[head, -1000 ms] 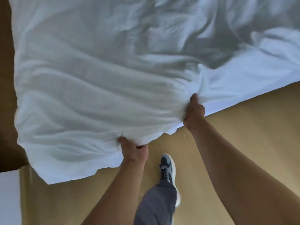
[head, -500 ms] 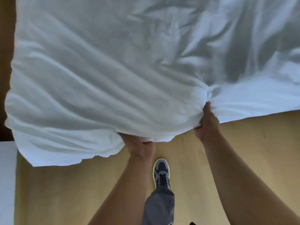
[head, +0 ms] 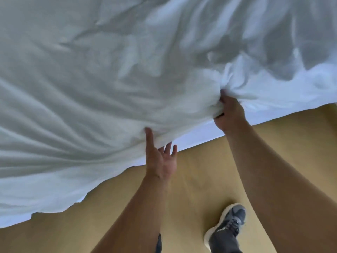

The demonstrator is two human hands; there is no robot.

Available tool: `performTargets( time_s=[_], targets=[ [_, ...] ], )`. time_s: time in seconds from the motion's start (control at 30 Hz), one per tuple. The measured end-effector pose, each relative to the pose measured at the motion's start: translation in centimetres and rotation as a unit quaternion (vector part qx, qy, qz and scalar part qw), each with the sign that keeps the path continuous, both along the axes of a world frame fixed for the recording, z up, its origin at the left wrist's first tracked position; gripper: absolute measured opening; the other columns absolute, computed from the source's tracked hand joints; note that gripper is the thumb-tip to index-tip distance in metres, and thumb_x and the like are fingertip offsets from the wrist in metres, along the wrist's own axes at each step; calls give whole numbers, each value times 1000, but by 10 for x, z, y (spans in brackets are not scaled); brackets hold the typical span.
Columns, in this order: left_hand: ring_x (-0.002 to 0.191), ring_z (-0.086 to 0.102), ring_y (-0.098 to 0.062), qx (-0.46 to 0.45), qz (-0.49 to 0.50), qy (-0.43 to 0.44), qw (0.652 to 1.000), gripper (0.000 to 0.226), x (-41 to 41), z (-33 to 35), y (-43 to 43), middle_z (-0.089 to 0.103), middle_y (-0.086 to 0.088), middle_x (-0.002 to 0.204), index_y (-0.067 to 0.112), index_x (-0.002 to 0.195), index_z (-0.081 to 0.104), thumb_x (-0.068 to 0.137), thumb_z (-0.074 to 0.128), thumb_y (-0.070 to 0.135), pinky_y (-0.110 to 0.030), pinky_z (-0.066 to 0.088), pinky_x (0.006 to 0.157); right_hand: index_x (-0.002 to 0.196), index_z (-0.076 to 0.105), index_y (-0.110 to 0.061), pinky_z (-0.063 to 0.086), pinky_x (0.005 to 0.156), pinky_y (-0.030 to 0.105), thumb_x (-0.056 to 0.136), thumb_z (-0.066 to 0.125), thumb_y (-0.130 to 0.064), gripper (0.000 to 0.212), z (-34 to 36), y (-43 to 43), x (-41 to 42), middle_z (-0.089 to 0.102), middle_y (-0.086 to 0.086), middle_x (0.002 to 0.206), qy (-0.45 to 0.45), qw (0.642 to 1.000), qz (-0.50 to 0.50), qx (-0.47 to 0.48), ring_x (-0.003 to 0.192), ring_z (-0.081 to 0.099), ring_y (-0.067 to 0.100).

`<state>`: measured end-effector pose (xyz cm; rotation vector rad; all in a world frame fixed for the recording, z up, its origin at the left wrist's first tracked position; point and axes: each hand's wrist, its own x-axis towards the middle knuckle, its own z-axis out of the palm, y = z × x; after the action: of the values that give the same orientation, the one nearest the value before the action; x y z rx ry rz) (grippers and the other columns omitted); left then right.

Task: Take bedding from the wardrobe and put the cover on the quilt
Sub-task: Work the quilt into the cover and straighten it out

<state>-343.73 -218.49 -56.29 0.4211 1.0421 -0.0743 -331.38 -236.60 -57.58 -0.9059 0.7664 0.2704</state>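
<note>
Grip: right hand (head: 228, 114) fisted round a bunch of the white bedding (head: 91, 88) at its near edge, left hand (head: 161, 159) open, thumb just touching that edge; bedding spreads away up-left over the bed (head: 200, 133), edge runs lower-left to upper-right, so left hand is nearer the loose corner.

The white bedding (head: 109, 88) fills everything from 8 o'clock round through 12 to 3 o'clock, a rumpled mass with no gap through it. Its loose edge slants from 8 to 3 o'clock, and a pale strip of the bed (head: 200, 133) shows beneath it. The left hand (head: 161, 159), fingers spread, reaches under that edge just below centre. The right hand (head: 228, 114) bunches cloth toward 3 o'clock. The tan floor (head: 197, 183) lies open from 4 to 8 o'clock, crossed by both forearms, with one shoe (head: 229, 221) at 5 o'clock.
</note>
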Motion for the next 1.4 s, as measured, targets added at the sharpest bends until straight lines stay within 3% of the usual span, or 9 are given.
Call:
performTargets(
  time_s=[0.17, 0.3, 0.53, 0.63, 0.77, 0.97, 1.1, 1.2, 1.4],
  targets=[
    [123, 62, -20, 21, 12, -105, 994, 41, 78, 15, -75, 65, -2, 137, 21, 140, 60, 104, 52, 40, -37, 54, 94, 115, 67, -8, 61, 78, 39, 94, 70, -16, 23, -24, -21, -52, 73, 9, 116, 97, 994, -1, 46, 95, 74, 23],
    [123, 61, -21, 112, 64, -19, 991, 40, 59, -5, -87, 61, -3, 141, 19, 143, 55, 107, 42, 11, -28, 58, 67, 136, 61, -16, 50, 104, 48, 83, 75, -53, 66, 2, -85, 1, 66, 8, 134, -23, 993, 2, 112, 123, 64, 29],
    [132, 57, -26, 46, 35, -166, 984, 53, 89, 11, -99, 61, 0, 142, 30, 139, 60, 89, 72, 37, -47, 43, 111, 103, 72, -19, 54, 74, 34, 80, 81, -19, 24, 9, -122, 73, 72, 0, 104, 115, 991, -66, -26, 85, 67, 23],
    [127, 61, -23, 63, 52, -92, 992, 39, 79, -1, -106, 62, -6, 139, 16, 136, 62, 98, 57, 23, -42, 45, 110, 83, 63, -21, 51, 70, 31, 79, 83, -32, 23, -13, -133, 42, 69, -8, 90, 163, 979, -60, -108, 79, 65, 16],
    [86, 68, -18, 181, 102, 135, 969, 9, 56, -6, -126, 70, 0, 105, 19, 102, 67, 95, 70, 23, -32, 57, 71, 107, 66, -19, 57, 66, 29, 88, 78, -35, 28, -20, -152, 9, 73, -5, 98, 160, 982, -39, -91, 81, 70, 13],
    [127, 60, -24, 58, 13, -76, 995, 52, 105, 28, -125, 63, -4, 139, 20, 141, 59, 95, 61, 45, -45, 45, 111, 136, 63, -18, 50, 104, 46, 86, 77, -46, 59, 9, -116, 30, 69, 4, 129, 51, 988, 87, 113, 119, 66, 26],
    [105, 69, -20, 127, 87, 82, 985, 31, 77, 4, -139, 64, -6, 135, 14, 127, 62, 99, 65, 26, -41, 57, 88, 110, 65, -14, 57, 74, 35, 86, 80, -29, 32, -12, -115, 6, 68, -1, 90, 167, 982, 2, -88, 78, 64, 15],
    [116, 64, -27, 179, 98, 201, 958, 54, 65, -2, -147, 62, -6, 136, 13, 141, 51, 96, 67, 38, -46, 52, 101, 116, 60, -18, 54, 60, 29, 95, 70, -26, 24, -15, -122, -19, 58, -1, 84, 194, 979, 19, -67, 73, 55, 13],
    [116, 68, -24, 11, 37, 5, 999, 52, 107, 3, -190, 70, -4, 127, 17, 130, 66, 84, 79, 39, -48, 52, 102, 124, 66, -14, 57, 94, 47, 88, 78, -34, 43, -9, -122, 29, 74, 7, 119, 115, 991, -23, 58, 105, 72, 24]
  ],
)
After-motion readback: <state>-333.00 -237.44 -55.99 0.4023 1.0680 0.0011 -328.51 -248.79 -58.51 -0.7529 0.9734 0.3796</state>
